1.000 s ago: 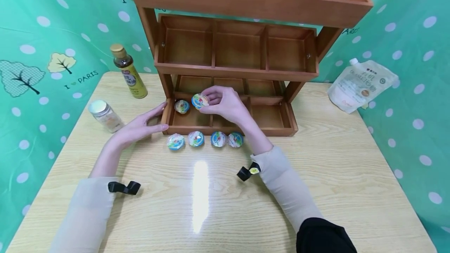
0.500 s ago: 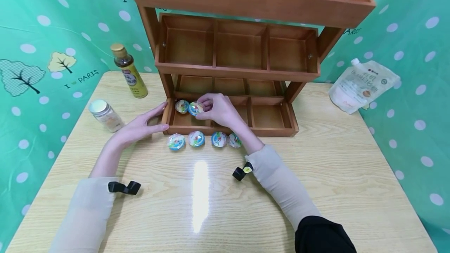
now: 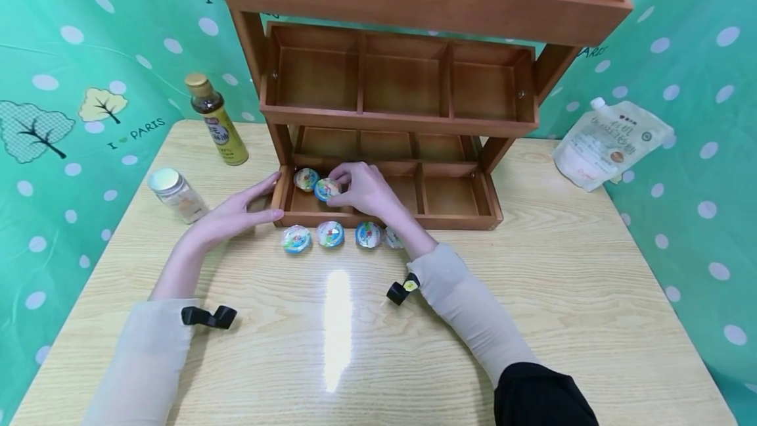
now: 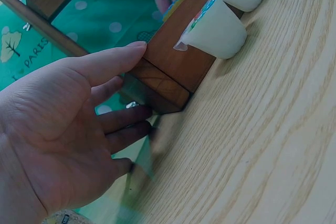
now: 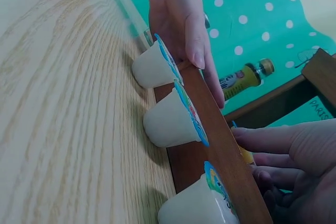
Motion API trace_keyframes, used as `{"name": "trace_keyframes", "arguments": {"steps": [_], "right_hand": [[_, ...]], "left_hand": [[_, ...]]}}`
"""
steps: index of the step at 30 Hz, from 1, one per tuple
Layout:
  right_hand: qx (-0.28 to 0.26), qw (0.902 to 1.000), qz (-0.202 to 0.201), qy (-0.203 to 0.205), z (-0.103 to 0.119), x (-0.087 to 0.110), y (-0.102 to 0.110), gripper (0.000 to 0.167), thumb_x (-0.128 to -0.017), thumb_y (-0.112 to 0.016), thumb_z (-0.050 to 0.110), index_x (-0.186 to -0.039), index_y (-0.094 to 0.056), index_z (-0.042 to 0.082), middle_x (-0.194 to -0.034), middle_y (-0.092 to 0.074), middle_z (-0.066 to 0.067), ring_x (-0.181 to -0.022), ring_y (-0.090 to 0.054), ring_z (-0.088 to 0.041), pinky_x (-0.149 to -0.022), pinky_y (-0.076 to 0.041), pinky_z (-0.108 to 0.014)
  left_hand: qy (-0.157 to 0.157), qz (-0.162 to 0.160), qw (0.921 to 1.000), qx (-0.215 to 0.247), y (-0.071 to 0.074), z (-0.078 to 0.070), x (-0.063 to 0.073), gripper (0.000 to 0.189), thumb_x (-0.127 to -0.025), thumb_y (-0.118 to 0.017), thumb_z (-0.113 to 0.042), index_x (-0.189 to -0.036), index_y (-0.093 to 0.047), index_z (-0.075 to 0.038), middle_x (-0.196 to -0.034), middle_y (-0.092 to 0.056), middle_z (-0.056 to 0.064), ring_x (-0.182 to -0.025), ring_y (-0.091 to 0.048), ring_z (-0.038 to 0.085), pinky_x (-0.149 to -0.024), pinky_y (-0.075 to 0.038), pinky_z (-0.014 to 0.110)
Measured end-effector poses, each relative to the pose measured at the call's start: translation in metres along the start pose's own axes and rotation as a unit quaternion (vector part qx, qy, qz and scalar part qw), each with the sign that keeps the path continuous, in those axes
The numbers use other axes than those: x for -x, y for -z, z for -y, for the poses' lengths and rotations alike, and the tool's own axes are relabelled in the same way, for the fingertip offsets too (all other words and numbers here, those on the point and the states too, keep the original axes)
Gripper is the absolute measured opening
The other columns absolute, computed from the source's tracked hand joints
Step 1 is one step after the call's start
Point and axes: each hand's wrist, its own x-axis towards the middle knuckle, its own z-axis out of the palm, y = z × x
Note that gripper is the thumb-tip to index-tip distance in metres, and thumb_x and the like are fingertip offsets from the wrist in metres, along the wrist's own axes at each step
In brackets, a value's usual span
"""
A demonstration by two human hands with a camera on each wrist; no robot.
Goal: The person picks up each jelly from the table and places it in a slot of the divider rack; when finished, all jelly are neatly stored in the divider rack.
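In the head view, my right hand pinches a small jelly cup with a printed lid, low in the left compartment of the rack's bottom tray. Another jelly cup stands just left of it in that compartment. Whether the held cup rests on the tray floor cannot be told. My left hand touches the left end of the brown wooden rack, fingers fairly straight and thumb near the front corner. Along the tray's front, several white jelly cups stand on the table; my right wrist partly covers one.
Behind my left hand are a clear jar with a white lid and a yellow-labelled bottle. A white spouted pouch stands at the right. The rack's upper tiers overhang the bottom tray.
My right hand has moved left and down with the jelly cup, bringing it close to the cup in the left compartment. My left hand has stayed put.
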Motion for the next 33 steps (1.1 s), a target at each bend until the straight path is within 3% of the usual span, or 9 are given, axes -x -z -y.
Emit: {"name": "trace_keyframes", "arguments": {"steps": [4, 9, 13, 20, 33], "right_hand": [[0.006, 1.0000, 0.001, -0.002, 0.0005, -0.0009, -0.0018, 0.041, -0.082, -0.088, 0.028, -0.119, -0.073, 0.014, -0.113, -0.077, -0.002, -0.108, -0.068, -0.017, -0.105, -0.051, -0.038], [0.033, 0.9995, 0.001, -0.001, -0.0002, -0.0033, -0.0044, 0.040, -0.082, -0.089, 0.029, -0.116, -0.074, 0.015, -0.111, -0.077, -0.002, -0.107, -0.069, -0.017, -0.115, -0.042, -0.041], [0.052, 0.9986, 0.005, -0.006, -0.0004, -0.0056, -0.0060, 0.041, -0.082, -0.089, 0.030, -0.116, -0.073, 0.015, -0.110, -0.077, -0.001, -0.106, -0.070, -0.016, -0.116, -0.041, -0.042], [0.088, 0.9961, 0.003, -0.008, 0.0010, -0.0075, -0.0075, 0.043, -0.081, -0.089, 0.032, -0.117, -0.073, 0.015, -0.109, -0.077, 0.001, -0.103, -0.069, -0.014, -0.099, -0.053, -0.034], [0.115, 0.9933, -0.001, -0.004, 0.0018, -0.0064, -0.0087, 0.044, -0.083, -0.088, 0.035, -0.120, -0.074, 0.017, -0.114, -0.076, 0.001, -0.099, -0.068, -0.015, -0.088, -0.056, -0.032]], "left_hand": [[-0.002, 0.001, 1.0000, -0.003, -0.0001, -0.0009, 0.0005, 0.086, -0.100, -0.065, -0.047, -0.166, -0.010, -0.038, -0.175, -0.011, 0.008, -0.161, -0.010, 0.044, -0.124, -0.015, 0.071], [-0.006, 0.000, 1.0000, -0.007, -0.0004, -0.0010, 0.0000, 0.086, -0.100, -0.065, -0.046, -0.166, -0.010, -0.038, -0.175, -0.012, 0.009, -0.160, -0.011, 0.044, -0.125, -0.015, 0.071], [-0.010, 0.001, 0.9999, -0.005, -0.0011, -0.0012, -0.0001, 0.086, -0.101, -0.064, -0.044, -0.166, -0.009, -0.038, -0.175, -0.012, 0.009, -0.161, -0.011, 0.043, -0.125, -0.016, 0.070], [-0.009, 0.002, 1.0000, 0.000, -0.0010, -0.0013, -0.0006, 0.084, -0.101, -0.063, -0.044, -0.166, -0.009, -0.038, -0.176, -0.009, 0.006, -0.162, -0.009, 0.041, -0.126, -0.015, 0.070], [-0.008, 0.000, 0.9999, -0.007, -0.0002, -0.0002, -0.0006, 0.085, -0.100, -0.064, -0.045, -0.165, -0.010, -0.040, -0.175, -0.012, 0.007, -0.161, -0.011, 0.042, -0.125, -0.016, 0.070]]}}
